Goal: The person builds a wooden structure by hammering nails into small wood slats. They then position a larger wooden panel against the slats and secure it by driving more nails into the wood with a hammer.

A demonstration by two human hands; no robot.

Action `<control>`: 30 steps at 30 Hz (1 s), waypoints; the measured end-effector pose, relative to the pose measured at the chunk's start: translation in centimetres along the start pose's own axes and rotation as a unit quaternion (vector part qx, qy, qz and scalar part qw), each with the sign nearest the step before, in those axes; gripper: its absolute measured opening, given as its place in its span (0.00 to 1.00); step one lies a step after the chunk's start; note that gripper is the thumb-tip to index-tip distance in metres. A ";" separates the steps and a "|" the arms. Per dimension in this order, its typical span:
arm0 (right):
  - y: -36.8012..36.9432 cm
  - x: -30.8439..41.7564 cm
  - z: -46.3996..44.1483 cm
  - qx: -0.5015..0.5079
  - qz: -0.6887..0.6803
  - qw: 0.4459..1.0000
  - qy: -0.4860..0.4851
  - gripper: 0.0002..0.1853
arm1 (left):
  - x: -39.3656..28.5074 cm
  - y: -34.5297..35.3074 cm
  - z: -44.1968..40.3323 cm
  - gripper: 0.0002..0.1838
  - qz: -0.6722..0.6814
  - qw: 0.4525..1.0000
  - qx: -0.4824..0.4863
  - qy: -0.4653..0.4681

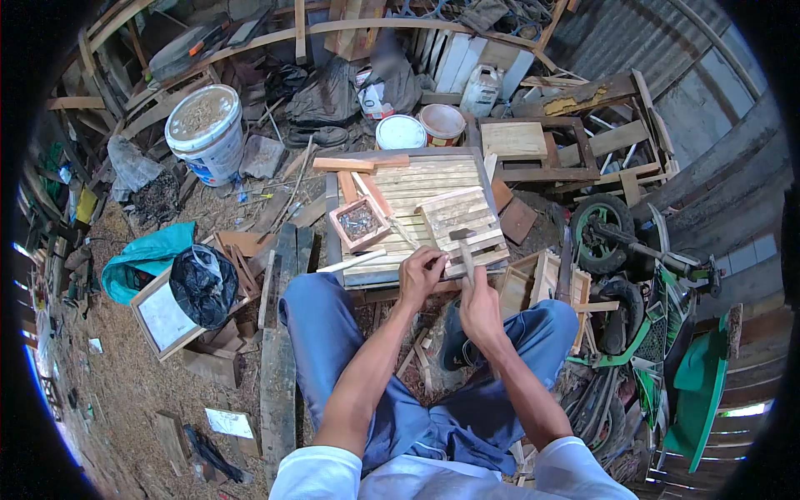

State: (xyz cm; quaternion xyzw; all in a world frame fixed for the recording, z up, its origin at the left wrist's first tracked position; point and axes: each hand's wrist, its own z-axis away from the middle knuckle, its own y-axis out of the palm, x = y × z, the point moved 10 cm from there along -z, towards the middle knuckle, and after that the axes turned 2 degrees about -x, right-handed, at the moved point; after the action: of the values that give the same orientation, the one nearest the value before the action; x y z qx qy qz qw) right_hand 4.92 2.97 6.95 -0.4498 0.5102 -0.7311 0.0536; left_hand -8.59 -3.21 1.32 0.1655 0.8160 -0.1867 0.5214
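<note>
My right hand [481,310] is wrapped round the handle of a hammer [461,237], whose head is over the near part of a slatted wooden piece [457,213]. Just left of it, my left hand [422,277] is pinched at the near left corner of that piece; what its fingertips hold is too small to make out. The slatted piece lies on a low slatted table [417,177]. A small square wooden box [359,223] with small dark bits in it sits on the table's left part, beside loose wood strips [372,193].
A white bucket [205,137] stands at the back left, and two smaller tubs [401,132] are behind the table. A black bag [202,285] is at the left. Wooden boxes [542,283] and a green motorbike [650,308] are at the right.
</note>
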 end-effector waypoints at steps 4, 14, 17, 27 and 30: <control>1.2 -2.2 -0.2 0.026 0.032 0.999 0.004 0.15 | 1.0 0.5 0.2 0.07 -0.011 1.000 0.011 -0.023; -0.2 -0.2 -0.3 0.022 0.030 0.999 0.007 0.15 | 0.9 0.5 0.0 0.07 -0.016 0.998 0.027 -0.049; -0.8 0.5 0.1 -0.027 -0.028 0.999 0.005 0.14 | 0.9 0.5 0.0 0.07 -0.004 0.999 0.024 -0.034; 1.1 -1.7 -0.6 0.016 0.024 1.000 0.009 0.11 | 0.6 0.5 -0.5 0.07 -0.042 0.999 0.027 -0.020; -0.2 0.0 -0.2 0.003 -0.012 1.000 0.016 0.12 | 0.9 0.6 -0.3 0.07 -0.023 0.999 0.023 -0.028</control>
State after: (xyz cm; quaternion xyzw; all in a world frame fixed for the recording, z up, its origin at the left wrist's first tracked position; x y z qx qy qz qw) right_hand 4.89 3.22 7.12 -0.4439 0.5033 -0.7404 0.0379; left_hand -8.92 -2.50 0.55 0.1532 0.8004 -0.2219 0.5354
